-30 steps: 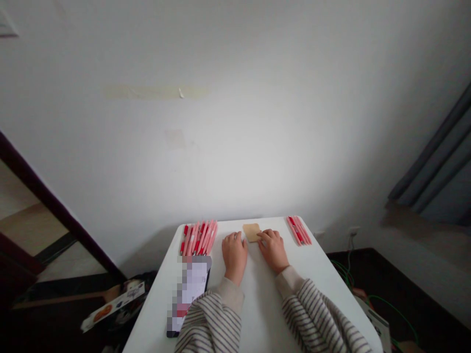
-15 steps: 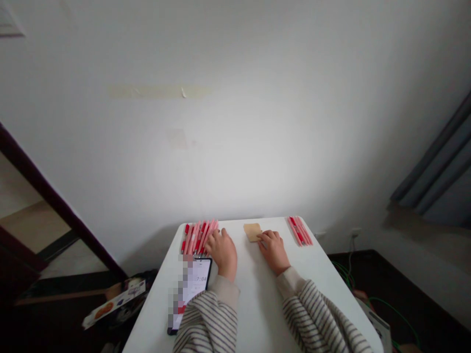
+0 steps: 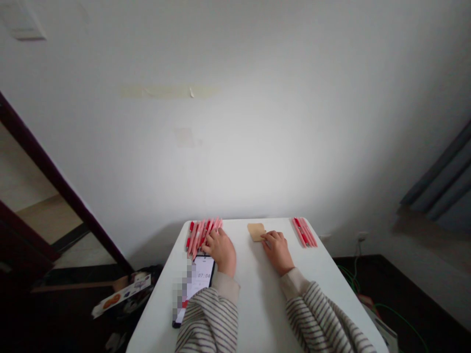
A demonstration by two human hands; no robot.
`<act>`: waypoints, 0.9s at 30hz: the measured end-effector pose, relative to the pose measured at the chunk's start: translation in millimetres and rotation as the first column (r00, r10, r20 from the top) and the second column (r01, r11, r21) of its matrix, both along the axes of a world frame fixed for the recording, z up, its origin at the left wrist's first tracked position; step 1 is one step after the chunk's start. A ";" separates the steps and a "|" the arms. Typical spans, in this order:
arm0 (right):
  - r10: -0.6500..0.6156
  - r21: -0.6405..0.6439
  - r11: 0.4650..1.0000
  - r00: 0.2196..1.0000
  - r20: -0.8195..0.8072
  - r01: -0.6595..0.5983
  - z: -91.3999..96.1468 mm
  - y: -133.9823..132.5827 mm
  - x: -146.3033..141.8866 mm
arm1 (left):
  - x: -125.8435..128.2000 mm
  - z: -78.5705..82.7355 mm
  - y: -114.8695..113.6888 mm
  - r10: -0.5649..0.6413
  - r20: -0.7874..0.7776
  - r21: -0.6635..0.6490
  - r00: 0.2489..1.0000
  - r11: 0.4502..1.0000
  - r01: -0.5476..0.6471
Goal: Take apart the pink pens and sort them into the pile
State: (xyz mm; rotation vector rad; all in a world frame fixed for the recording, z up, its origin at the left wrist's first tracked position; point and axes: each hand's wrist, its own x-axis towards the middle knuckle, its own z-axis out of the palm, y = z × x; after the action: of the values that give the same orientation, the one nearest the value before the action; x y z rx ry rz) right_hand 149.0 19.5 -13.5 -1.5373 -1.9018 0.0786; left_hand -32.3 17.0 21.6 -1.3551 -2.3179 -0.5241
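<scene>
Pink and red pens (image 3: 196,238) lie side by side in a bunch at the table's far left. My left hand (image 3: 221,250) is over the right part of this bunch, its fingers bent and closed on a pen there; the palm hides some of the pens. My right hand (image 3: 276,251) pinches the lower right corner of a small tan paper square (image 3: 255,232), which lies flat near the far edge. To the right of that hand, a smaller row of pink and red pens (image 3: 304,232) lies at the far right corner.
A phone (image 3: 203,269) showing a timer, partly blurred out, lies under my left forearm. The white table (image 3: 257,314) stands against a wall (image 3: 250,162). Green cables (image 3: 353,280) run along the floor at right, and assorted items (image 3: 125,294) lie low at left.
The view has shifted slightly. My left fingers have moved a little further left over the pens. My right hand stays at the paper's corner.
</scene>
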 end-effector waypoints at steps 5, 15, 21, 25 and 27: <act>0.004 -0.010 1.000 1.000 -0.009 -0.004 -1.1 0.7 -0.1 | -2.3 0.2 2.1 0.010 -0.012 -0.004 1.000 1.000 -0.010; -0.021 0.005 1.000 0.999 0.048 0.021 2.0 -0.9 -1.3 | -7.5 -3.9 9.5 0.011 0.003 0.001 1.000 1.000 -0.011; -0.003 -0.002 1.000 1.000 0.008 0.003 1.6 -0.6 -2.0 | -4.6 -2.1 8.0 -0.032 0.022 0.016 0.999 0.999 0.032; 0.004 -0.006 1.000 1.000 -0.015 -0.004 1.9 -0.4 -2.2 | -2.3 -0.1 6.0 -0.100 0.028 0.037 0.995 0.994 0.099; 0.011 -0.006 1.000 0.999 -0.030 -0.011 2.1 -0.3 -2.2 | -1.7 0.0 5.6 -0.153 0.045 0.053 0.987 0.987 0.150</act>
State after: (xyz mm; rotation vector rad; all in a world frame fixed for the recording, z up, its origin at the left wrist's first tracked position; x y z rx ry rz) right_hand 146.8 19.2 -11.4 -1.5216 -1.8884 0.1115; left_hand -34.1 22.6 21.6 -1.5189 -2.2356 -0.6631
